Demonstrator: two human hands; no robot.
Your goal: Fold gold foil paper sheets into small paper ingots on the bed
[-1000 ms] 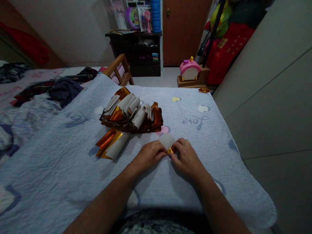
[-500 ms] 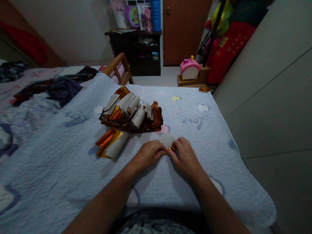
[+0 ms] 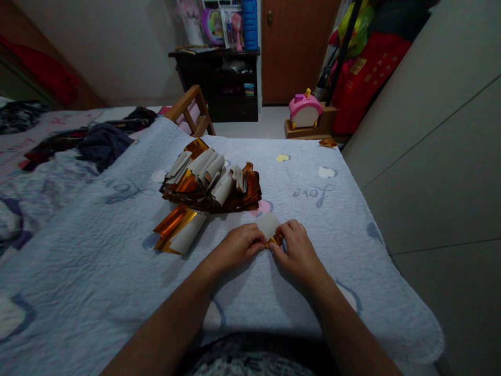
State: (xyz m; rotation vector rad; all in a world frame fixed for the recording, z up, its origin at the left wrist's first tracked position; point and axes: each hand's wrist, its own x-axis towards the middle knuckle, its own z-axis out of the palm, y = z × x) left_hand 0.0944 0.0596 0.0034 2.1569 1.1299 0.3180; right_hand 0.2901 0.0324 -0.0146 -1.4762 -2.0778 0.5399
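Between my hands lies a sheet of foil paper [image 3: 268, 225], pale grey on its upper face, with the near edge folded up to show shiny gold-orange. My left hand [image 3: 243, 244] pinches the left end of that fold. At its right end my right hand [image 3: 295, 245] grips the fold between thumb and curled fingers. Both hands rest low on the light blue quilted cover [image 3: 344, 235]. Beyond my left hand sits a thick pile of curled foil papers [image 3: 211, 177], grey and copper-gold. One curled foil sheet [image 3: 188, 232] lies just nearer than the pile.
A small folded gold piece [image 3: 327, 142] lies at the cover's far right corner. Behind are a wooden chair [image 3: 195, 109], a dark cabinet [image 3: 235, 83] and a pink toy [image 3: 305, 110]. A pale wardrobe [image 3: 442, 141] borders the right side; crumpled clothes [image 3: 104, 143] lie left.
My right fingers have shifted very slightly along the fold, and more of the gold strip shows between my hands. The pile has stayed where it was.
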